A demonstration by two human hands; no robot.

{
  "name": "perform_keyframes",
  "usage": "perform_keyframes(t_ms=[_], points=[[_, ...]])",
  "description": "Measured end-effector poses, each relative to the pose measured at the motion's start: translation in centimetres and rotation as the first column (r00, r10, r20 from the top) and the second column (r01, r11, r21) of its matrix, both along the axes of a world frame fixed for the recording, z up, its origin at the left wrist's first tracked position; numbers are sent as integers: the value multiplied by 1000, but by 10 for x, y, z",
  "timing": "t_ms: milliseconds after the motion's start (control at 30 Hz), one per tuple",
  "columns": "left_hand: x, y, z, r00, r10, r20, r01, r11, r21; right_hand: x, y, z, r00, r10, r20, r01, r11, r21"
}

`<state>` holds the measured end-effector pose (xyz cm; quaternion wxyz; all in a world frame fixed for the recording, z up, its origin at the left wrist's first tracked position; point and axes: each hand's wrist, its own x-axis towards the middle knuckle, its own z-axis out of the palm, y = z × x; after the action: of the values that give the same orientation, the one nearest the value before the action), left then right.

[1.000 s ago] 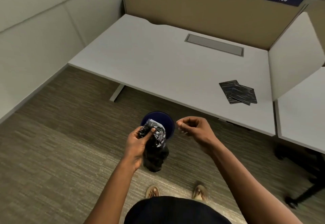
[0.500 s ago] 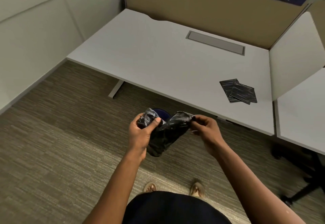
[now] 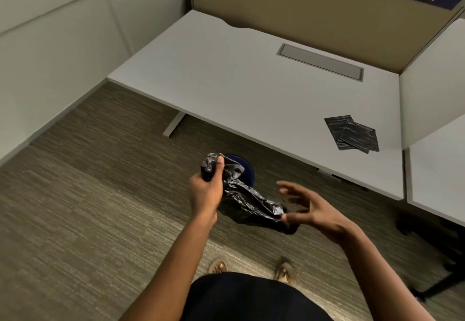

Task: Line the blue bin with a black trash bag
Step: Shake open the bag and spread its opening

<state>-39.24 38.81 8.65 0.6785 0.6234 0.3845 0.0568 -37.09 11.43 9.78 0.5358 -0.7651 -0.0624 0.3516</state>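
A crumpled black trash bag (image 3: 247, 198) hangs stretched between my two hands above the carpet. My left hand (image 3: 207, 189) grips its upper end, thumb pressed on the plastic. My right hand (image 3: 305, 210) is lower and to the right, fingers spread and blurred, its thumb touching the bag's lower end; whether it pinches the plastic is unclear. The round blue bin (image 3: 247, 169) stands on the floor just in front of the desk edge, mostly hidden behind the bag and my left hand.
A white desk (image 3: 239, 81) fills the space ahead, with two folded black bags (image 3: 352, 133) near its right front corner. Cubicle walls close the left and back. A chair base (image 3: 442, 278) stands at the lower right. My sandalled feet (image 3: 251, 267) are on the carpet below.
My right hand has dropped down and to the right and spread its fingers, drawing the bag out longer. My left hand stays clenched on the upper end.
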Motion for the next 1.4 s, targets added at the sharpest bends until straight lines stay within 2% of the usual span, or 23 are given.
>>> perform_keyframes(t_ms=[67, 100, 133, 233, 300, 367, 467, 567, 667, 800, 900, 933, 967, 1000, 1067, 1133, 1233, 1300, 1333, 1400], points=[[0, -10, 2, 997, -72, -13, 71, 996, -53, 7, 14, 17, 998, -16, 61, 9, 993, 115], [0, -14, 3, 995, -103, -12, 101, 990, -95, 10, 25, 24, 996, -15, 86, 4, 993, 119], [0, -17, 5, 990, -139, -6, 137, 981, -136, 12, 38, 29, 992, 8, 122, -17, 997, 73], [2, -21, 7, 970, -239, 46, 243, 948, -205, 12, 76, 28, 935, 154, 320, -81, 970, -230], [3, -19, 7, 963, -256, 79, 268, 938, -222, 11, 87, 22, 901, 154, 406, -55, 968, -245], [2, -11, 9, 966, -238, 104, 257, 932, -255, 15, 82, 21, 924, 61, 378, -22, 994, -106], [-3, 6, 7, 976, -181, 125, 213, 918, -334, 24, 63, 22, 959, -129, 254, 102, 988, 118], [-10, 22, 2, 984, -130, 118, 161, 936, -313, 29, 49, 15, 937, -284, 205, 263, 956, 127], [-17, 31, -2, 994, -69, 79, 93, 927, -362, 31, 36, 3, 868, -479, 134, 463, 876, 133], [-22, 44, -6, 997, -42, 59, 66, 865, -498, 28, 20, -11, 828, -538, 156, 525, 843, 118], [-23, 58, -20, 998, -13, 55, 41, 834, -550, 27, 14, -17, 759, -642, 109, 626, 765, 148], [-23, 62, -23, 998, -13, 54, 40, 832, -553, 27, 13, -18, 758, -642, 118, 628, 766, 138], [-24, 66, -25, 998, -27, 63, 57, 828, -558, 28, 11, -18, 791, -590, 161, 581, 808, 102], [-25, 70, -27, 995, -58, 79, 92, 825, -557, 29, 10, -17, 848, -479, 229, 484, 874, 36], [-25, 76, -30, 988, -125, 86, 152, 822, -550, 29, 9, -13, 940, -140, 311, 197, 967, -161], [-22, 75, -31, 987, -158, 39, 153, 822, -548, 31, 14, -4, 952, 123, 280, -34, 953, -302], [-11, 69, -27, 985, -169, -18, 131, 823, -552, 38, 25, 7, 899, 308, 312, -179, 907, -380], [-3, 63, -18, 984, -177, -31, 134, 839, -527, 45, 29, 10, 859, 310, 407, -136, 905, -404], [0, 58, -12, 983, -176, -44, 133, 865, -484, 49, 32, 11, 856, 242, 456, -62, 925, -375], [4, 50, 1, 985, -161, -56, 138, 947, -292, 57, 38, 18, 864, -74, 498, 185, 967, -176]])
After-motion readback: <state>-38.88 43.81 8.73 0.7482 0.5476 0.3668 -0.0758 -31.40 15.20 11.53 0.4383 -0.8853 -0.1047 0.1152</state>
